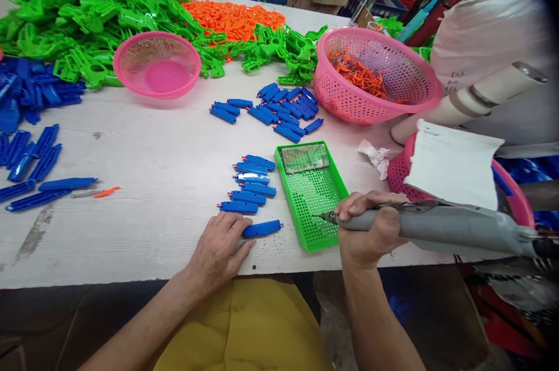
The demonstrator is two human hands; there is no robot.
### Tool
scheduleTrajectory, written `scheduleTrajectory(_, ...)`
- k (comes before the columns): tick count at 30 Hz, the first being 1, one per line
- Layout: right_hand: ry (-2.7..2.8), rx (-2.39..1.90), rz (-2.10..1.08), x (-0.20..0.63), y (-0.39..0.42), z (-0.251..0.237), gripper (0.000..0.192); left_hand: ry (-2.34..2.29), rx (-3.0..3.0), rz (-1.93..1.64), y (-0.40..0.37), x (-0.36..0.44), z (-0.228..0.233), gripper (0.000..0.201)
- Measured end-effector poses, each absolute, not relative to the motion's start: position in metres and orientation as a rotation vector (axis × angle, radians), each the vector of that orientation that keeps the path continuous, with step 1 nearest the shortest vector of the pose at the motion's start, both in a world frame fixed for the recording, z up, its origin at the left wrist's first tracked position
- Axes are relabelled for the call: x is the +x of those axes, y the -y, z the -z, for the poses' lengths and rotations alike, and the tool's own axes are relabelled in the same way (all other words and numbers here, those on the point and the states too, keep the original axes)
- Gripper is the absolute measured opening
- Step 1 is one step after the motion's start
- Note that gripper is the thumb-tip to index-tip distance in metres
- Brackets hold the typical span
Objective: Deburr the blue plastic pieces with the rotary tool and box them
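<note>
yellow lap [244, 324] nearest; left hand [218, 251] lay flat, fingers together, pinning blue piece [262, 229] near table edge; right hand [364, 231] fisted around grey driver [437, 225] over green tray [311, 196]; best kept piece steady, tip square

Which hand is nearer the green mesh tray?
Right. The right hand sits at the green mesh tray's right edge, its grip shut on the grey power screwdriver, tip over the mesh. The left hand lies flat left of it, touching a blue part.

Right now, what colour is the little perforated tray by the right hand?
Bright green tray, clearest in the head view.
</note>
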State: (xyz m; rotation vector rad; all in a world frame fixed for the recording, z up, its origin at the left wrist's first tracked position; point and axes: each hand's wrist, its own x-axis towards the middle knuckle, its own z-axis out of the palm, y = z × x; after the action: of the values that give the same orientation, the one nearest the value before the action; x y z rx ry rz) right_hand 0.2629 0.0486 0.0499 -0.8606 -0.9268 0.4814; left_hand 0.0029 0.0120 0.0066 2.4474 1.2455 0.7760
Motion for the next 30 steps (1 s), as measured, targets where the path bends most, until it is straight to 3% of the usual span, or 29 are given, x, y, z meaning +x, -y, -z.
scheduleTrajectory(18, 1.000, -0.808, -0.544, 0.262, -0.044, -0.076, 0.020, -1.275, 2.425, -0.745, -0.015, 0.005, -0.004, 0.013)
scheduleTrajectory(30, 1.110, -0.652, -0.919, 0.187, -0.023, -0.081, 0.023, -1.283, 2.401, -0.725, -0.013, 0.008, 0.000, 0.009)
